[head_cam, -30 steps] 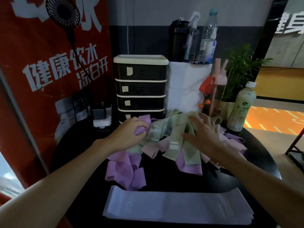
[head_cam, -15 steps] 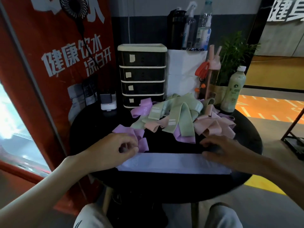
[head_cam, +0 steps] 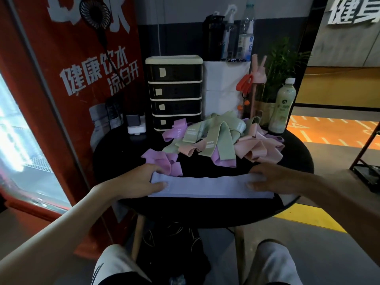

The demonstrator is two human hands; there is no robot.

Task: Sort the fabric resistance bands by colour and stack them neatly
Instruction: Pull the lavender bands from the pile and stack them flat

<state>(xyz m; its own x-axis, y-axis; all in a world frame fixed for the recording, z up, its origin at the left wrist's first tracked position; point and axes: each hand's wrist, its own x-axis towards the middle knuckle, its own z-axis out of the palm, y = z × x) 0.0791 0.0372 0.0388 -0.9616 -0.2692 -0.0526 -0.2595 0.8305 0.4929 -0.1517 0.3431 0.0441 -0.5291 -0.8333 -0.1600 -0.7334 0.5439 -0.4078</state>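
Squaring up is the step we judge to be in hand. The lavender stack lies flat and lengthwise along the near edge of the round black table. Our left hand clasps its left end, thumb laid over the top and fingers curled at the far edge. Our right hand grasps the right end in the same way.

Only this one colour looks sorted. Just behind the stack lies a loose purple band, and beyond it a tangled heap of green bands, pink bands and more purple, none of it stacked yet. The next move, as we read it, calls for letting go of the stack without skewing it, then drawing one band free of the heap. That will want care, since the loops overlap.

Small white labels show on several bands. One purple band seems to read "10"; the rest are too small. The drawer unit has pale stickers with nothing legible. The red banner reads 健康饮水 凉白开, and the wall sign shows 健身, cut off by the frame.
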